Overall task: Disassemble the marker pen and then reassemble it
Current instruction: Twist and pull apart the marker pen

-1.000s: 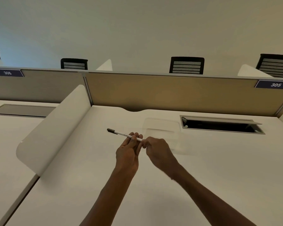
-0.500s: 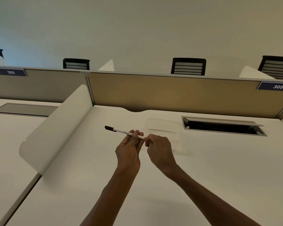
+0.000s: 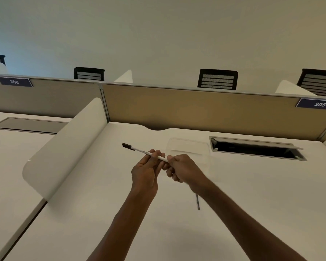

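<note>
A slim white marker pen (image 3: 139, 149) with a black cap at its far left end is held above the white desk (image 3: 252, 194). My left hand (image 3: 146, 172) grips the middle of its barrel with fingers wrapped around it. My right hand (image 3: 183, 169) pinches the pen's right end with thumb and fingers; that end is hidden inside the fingers. A thin dark grey rod (image 3: 197, 202) lies on the desk just below my right wrist, partly covered by the forearm.
A clear plastic tray (image 3: 188, 146) sits on the desk behind my hands. An open cable slot (image 3: 256, 148) is at the back right. A white curved divider (image 3: 64, 146) stands on the left, a tan partition (image 3: 196, 108) behind.
Both hands hold the pen in nearly the same place. The pen has tilted slightly, and the grey rod on the desk now shows below my right wrist.
</note>
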{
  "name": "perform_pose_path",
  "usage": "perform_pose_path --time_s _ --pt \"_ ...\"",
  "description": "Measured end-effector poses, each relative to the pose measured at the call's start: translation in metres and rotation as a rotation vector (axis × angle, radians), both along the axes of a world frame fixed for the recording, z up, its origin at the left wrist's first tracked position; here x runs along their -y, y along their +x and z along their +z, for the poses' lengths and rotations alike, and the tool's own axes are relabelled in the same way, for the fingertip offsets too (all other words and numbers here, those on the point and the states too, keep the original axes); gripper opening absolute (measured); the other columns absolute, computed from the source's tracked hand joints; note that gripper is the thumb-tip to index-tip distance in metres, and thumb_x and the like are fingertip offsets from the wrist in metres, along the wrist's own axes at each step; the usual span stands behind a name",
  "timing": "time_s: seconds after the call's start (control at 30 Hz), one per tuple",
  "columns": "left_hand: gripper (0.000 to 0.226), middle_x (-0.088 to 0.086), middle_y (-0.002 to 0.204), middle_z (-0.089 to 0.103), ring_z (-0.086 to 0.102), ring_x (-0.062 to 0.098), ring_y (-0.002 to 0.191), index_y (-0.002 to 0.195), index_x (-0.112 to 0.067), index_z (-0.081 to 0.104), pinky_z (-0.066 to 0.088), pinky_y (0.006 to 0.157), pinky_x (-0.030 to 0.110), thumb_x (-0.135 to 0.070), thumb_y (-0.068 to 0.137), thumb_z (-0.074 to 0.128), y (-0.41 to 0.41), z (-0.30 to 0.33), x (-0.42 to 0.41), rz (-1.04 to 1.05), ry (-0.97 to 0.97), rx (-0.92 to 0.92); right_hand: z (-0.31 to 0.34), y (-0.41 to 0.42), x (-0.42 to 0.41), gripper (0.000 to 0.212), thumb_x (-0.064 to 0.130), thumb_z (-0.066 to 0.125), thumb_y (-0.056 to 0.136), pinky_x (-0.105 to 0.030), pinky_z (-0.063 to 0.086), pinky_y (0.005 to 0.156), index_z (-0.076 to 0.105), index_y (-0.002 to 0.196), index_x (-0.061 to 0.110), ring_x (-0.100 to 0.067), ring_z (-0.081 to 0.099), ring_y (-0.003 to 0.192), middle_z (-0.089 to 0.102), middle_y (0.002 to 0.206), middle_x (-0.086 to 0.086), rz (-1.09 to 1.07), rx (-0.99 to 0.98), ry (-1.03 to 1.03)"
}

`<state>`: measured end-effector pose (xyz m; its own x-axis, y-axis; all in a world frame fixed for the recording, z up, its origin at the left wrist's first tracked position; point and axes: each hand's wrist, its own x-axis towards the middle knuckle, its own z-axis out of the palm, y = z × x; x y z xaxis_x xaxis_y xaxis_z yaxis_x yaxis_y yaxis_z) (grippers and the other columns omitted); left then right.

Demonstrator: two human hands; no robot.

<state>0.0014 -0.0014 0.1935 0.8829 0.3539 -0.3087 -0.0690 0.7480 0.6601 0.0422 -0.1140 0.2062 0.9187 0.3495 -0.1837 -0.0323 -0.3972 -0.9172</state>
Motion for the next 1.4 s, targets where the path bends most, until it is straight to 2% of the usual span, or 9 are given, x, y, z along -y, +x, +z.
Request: perform_pose_path --time_s 0.1,0.2,0.5,0.67,0.77,0.93,1.07,1.2,1.4 --pt "0.020 0.011 0.093 0.073 0.073 0.020 0.086 0.109 -0.001 0.065 0.059 0.070 0.026 -0.002 0.090 0.059 -0.001 0.002 -0.004 -0.026 0.031 0.043 0.013 0.007 0.010 0.044 0.030 0.038 0.102 -0.021 0.029 0.046 0.066 0.079 0.006 -0.011 0.042 0.047 0.057 0.060 -0.003 0.057 -0.407 0.253" --pt "0.020 0.012 0.094 0.073 0.073 0.021 0.086 0.108 0.000 0.065 0.060 0.074 0.027 -0.001 0.089 0.060 -0.001 0.005 -0.003 -0.008 0.060 0.066 0.015 0.007 0.010 0.039 0.029 0.041 0.102 -0.017 0.030 0.046 0.063 0.078 0.008 -0.008 0.040 0.047 0.054 0.059 -0.001 0.054 -0.474 0.332" --pt "0.020 0.018 0.097 0.073 0.072 0.026 0.091 0.105 0.001 0.068 0.060 0.078 0.034 -0.004 0.086 0.068 0.000 0.005 0.009 0.112 -0.052 -0.120 -0.029 -0.007 -0.012 0.019 0.007 0.056 0.091 -0.024 0.037 0.054 0.069 0.077 0.009 -0.017 0.051 0.054 0.068 0.066 -0.009 -0.148 0.808 -0.390" --pt "0.016 0.019 0.096 0.071 0.070 0.030 0.093 0.100 0.002 0.066 0.060 0.072 0.032 -0.006 0.086 0.067 -0.002 0.008 0.009 0.067 -0.105 -0.165 -0.049 -0.003 -0.005 0.008 0.007 0.071 0.083 -0.028 0.050 0.047 0.066 0.077 0.006 -0.019 0.055 0.049 0.064 0.061 -0.008 -0.106 1.148 -0.494" --pt "0.019 0.018 0.096 0.072 0.071 0.028 0.092 0.103 0.002 0.067 0.061 0.073 0.032 -0.007 0.087 0.067 -0.001 0.007 0.004 0.044 -0.078 -0.141 -0.041 -0.002 -0.005 0.015 0.013 0.060 0.093 -0.033 0.053 0.053 0.066 0.081 0.006 -0.021 0.057 0.055 0.066 0.067 -0.009 -0.059 1.038 -0.490" --pt "0.018 0.013 0.087 0.075 0.074 0.021 0.080 0.104 0.001 0.067 0.061 0.071 0.029 -0.002 0.087 0.064 -0.002 0.007 -0.005 -0.001 0.014 -0.055 0.007 0.003 0.001 0.047 0.040 0.040 0.101 -0.025 0.044 0.051 0.070 0.086 0.008 -0.012 0.056 0.053 0.072 0.071 -0.006 0.023 0.164 -0.139" --pt "0.018 0.010 0.084 0.076 0.074 0.019 0.080 0.105 0.000 0.067 0.061 0.071 0.028 -0.003 0.088 0.062 -0.004 0.008 -0.005 -0.028 0.060 -0.014 0.022 0.005 0.008 0.055 0.043 0.036 0.102 -0.021 0.037 0.048 0.070 0.086 0.003 -0.013 0.051 0.052 0.069 0.069 -0.006 0.127 -0.178 -0.012" --pt "0.021 0.011 0.084 0.075 0.073 0.018 0.077 0.108 0.003 0.066 0.061 0.071 0.027 -0.001 0.088 0.062 -0.005 0.007 -0.005 -0.011 0.057 -0.003 0.017 0.005 0.006 0.047 0.043 0.042 0.100 -0.017 0.037 0.046 0.065 0.078 0.009 -0.010 0.046 0.049 0.058 0.062 -0.003 0.140 -0.229 0.093" --pt "0.023 0.015 0.092 0.072 0.072 0.021 0.079 0.111 0.003 0.066 0.061 0.075 0.030 -0.001 0.088 0.063 -0.003 0.001 -0.002 0.069 0.022 -0.026 -0.002 0.000 -0.011 0.042 0.037 0.049 0.098 -0.025 0.040 0.053 0.066 0.072 0.009 -0.012 0.047 0.050 0.058 0.059 -0.003 -0.022 0.022 -0.009"
